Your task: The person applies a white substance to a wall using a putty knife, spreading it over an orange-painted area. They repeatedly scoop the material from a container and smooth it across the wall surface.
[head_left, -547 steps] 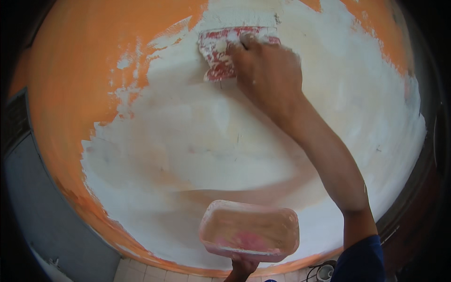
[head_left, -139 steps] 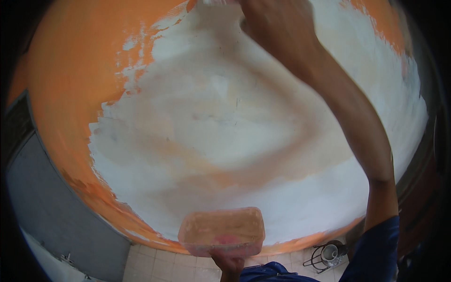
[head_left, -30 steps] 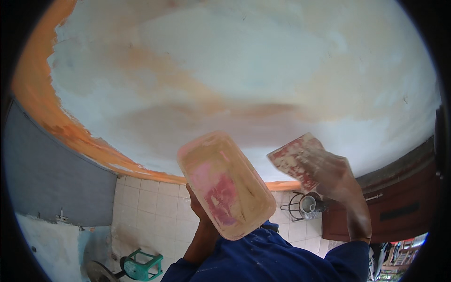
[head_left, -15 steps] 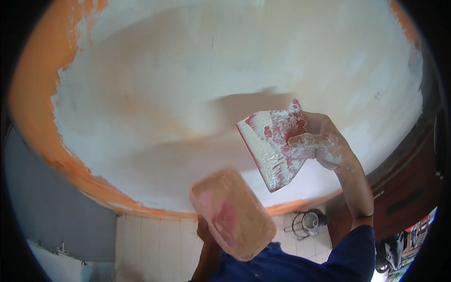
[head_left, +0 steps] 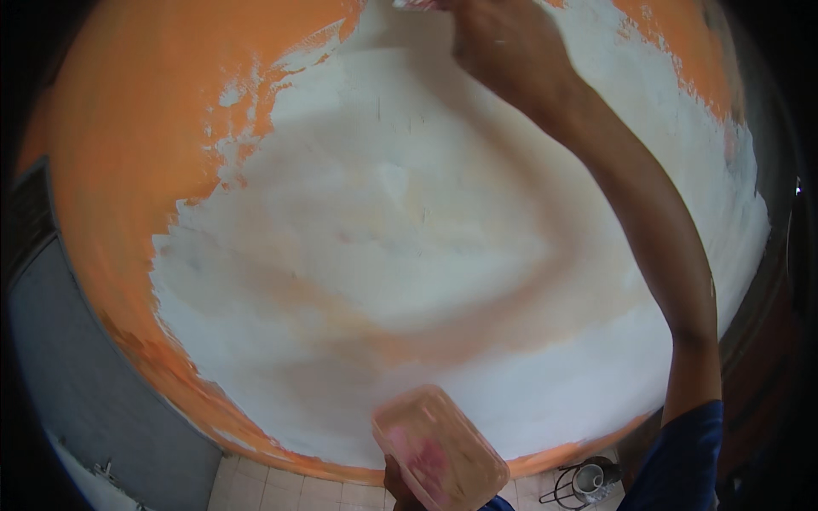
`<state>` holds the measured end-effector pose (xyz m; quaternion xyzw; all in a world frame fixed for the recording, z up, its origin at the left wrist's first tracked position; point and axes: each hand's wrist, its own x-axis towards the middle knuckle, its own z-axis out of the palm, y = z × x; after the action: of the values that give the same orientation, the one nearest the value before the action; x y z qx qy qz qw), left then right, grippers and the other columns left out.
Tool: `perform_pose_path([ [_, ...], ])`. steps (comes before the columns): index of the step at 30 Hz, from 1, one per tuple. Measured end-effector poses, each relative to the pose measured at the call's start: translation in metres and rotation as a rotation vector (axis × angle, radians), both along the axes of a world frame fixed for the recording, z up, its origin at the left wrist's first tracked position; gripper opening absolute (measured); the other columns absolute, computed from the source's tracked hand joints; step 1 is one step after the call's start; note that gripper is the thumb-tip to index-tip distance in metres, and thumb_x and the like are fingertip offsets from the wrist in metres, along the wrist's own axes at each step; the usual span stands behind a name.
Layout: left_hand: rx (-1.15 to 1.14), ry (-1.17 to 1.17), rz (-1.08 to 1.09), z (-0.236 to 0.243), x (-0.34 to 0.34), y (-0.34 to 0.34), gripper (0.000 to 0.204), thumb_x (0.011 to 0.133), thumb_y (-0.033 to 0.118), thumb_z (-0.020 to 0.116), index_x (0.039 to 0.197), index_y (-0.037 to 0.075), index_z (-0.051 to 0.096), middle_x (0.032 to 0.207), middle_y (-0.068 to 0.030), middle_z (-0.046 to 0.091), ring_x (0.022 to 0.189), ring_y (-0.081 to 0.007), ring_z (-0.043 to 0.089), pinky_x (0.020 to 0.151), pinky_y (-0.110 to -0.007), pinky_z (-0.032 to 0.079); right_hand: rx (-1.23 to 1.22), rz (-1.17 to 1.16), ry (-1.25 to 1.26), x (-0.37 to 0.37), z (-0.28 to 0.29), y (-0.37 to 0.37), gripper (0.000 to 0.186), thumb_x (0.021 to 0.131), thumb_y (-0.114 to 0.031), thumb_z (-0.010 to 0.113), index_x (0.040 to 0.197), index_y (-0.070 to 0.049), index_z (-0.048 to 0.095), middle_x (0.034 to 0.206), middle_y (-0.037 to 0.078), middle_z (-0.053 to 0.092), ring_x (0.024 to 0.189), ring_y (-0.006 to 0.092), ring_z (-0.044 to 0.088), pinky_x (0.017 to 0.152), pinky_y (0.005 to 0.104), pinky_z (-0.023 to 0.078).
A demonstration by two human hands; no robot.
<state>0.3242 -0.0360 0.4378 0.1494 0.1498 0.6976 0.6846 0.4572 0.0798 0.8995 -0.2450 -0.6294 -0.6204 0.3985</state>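
Scraper [head_left: 415, 4]: while it just hung by the tub [head_left: 443, 447], it's now high at the wall [head_left: 298, 230]; work seemingly back there.
Right hand [head_left: 509, 53]: gripping scraper.
Left hand [head_left: 395, 482]: gripping tub, low.

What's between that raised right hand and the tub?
In the head view, the whitish coated wall, crossed by a shadow, shows between the right hand and the tub.

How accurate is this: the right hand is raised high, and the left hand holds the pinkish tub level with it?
One thing is off: the left hand holds the pinkish tub well below the raised right hand, not level with it, as the head view shows.
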Motion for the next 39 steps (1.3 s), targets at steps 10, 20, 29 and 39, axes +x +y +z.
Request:
perform_pose_path([
  [10, -0.209, -0.188, 0.001, 0.019, -0.008, -0.012, 0.065, 0.087, 0.051, 0.045, 0.134, 0.008, 0.033, 0.129, -0.0150, 0.041, 0.118, -0.0320, 0.042, 0.097, -0.048, 0.039, -0.119, -0.099, -0.243, -0.024, -0.147, 0.024, 0.019, 0.077, -0.014, 0.051, 0.079, 0.002, 0.061, 0.078, 0.018, 0.062, 0.078, 0.0356, 0.061, 0.068, 0.0463, 0.049],
  [20, -0.073, -0.086, 0.009, 0.011, -0.012, -0.006, 0.065, 0.086, 0.052, 0.045, 0.134, 0.009, 0.033, 0.129, -0.0132, 0.042, 0.117, -0.0304, 0.043, 0.096, -0.047, 0.039, -0.011, -0.018, 0.035, -0.031, 0.014, -0.021, 0.010, 0.071, -0.010, 0.055, 0.070, -0.001, 0.061, 0.061, 0.017, 0.059, 0.053, 0.0294, 0.058, 0.048, 0.0407, 0.046],
  [29, -0.004, -0.097, 0.034, 0.005, -0.023, -0.008, 0.066, 0.085, 0.054, 0.045, 0.134, 0.011, 0.033, 0.128, -0.0115, 0.042, 0.116, -0.0289, 0.044, 0.095, -0.045, 0.039, -0.154, -0.070, -0.146, -0.058, -0.111, 0.030, 0.019, 0.076, -0.011, 0.053, 0.083, 0.005, 0.059, 0.093, 0.021, 0.061, 0.084, 0.0305, 0.060, 0.067, 0.0374, 0.051],
  [39, -0.110, 0.099, 0.133, 0.027, -0.026, -0.017, 0.049, 0.089, 0.049, 0.041, 0.123, 0.013, 0.043, 0.110, -0.0058, 0.052, 0.098, -0.0186, 0.055, 0.080, -0.034, 0.050, 0.018, -0.121, 0.017, -0.055, 0.007, -0.015, 0.008, 0.067, -0.008, 0.056, 0.071, -0.005, 0.062, 0.066, 0.014, 0.060, 0.058, 0.0279, 0.061, 0.050, 0.0400, 0.049],
])
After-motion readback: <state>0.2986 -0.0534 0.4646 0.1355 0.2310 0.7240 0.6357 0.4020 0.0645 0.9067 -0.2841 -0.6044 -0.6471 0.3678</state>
